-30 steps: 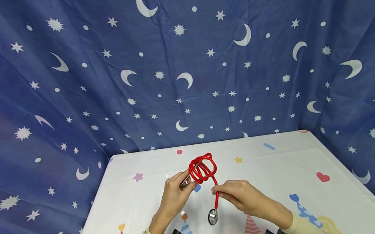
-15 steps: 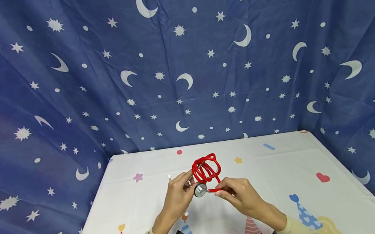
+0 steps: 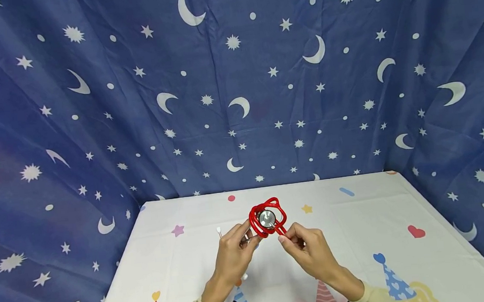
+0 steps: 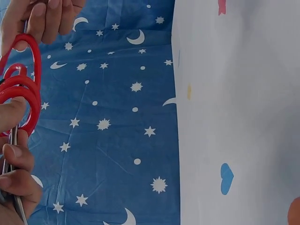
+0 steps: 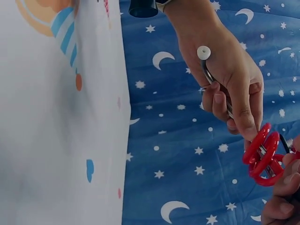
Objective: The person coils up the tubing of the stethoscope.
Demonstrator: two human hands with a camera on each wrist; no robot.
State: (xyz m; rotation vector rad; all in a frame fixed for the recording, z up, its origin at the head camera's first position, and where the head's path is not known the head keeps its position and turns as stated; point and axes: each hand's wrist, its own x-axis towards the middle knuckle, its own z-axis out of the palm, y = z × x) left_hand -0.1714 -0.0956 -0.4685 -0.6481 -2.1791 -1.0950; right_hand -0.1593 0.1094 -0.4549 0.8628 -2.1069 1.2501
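A stethoscope with coiled red tubing (image 3: 254, 223) is held up above the table between both hands. My left hand (image 3: 232, 255) grips its metal earpiece tubes (image 4: 13, 150) and the near side of the coil. One white eartip (image 5: 204, 52) sticks out beside that hand in the right wrist view. The round silver chest piece (image 3: 267, 219) lies over the coil in the head view. My right hand (image 3: 313, 252) pinches the red tubing near the chest piece, at the coil's lower right.
The table is covered with a white cloth (image 3: 351, 218) printed with hearts, stars and party hats. Behind it hangs a dark blue curtain (image 3: 255, 106) with moons and stars.
The chest piece, which hung below the coil, has swung up to the left hand's fingers and then over the coil. My right hand has followed with the tubing, turning it upward.
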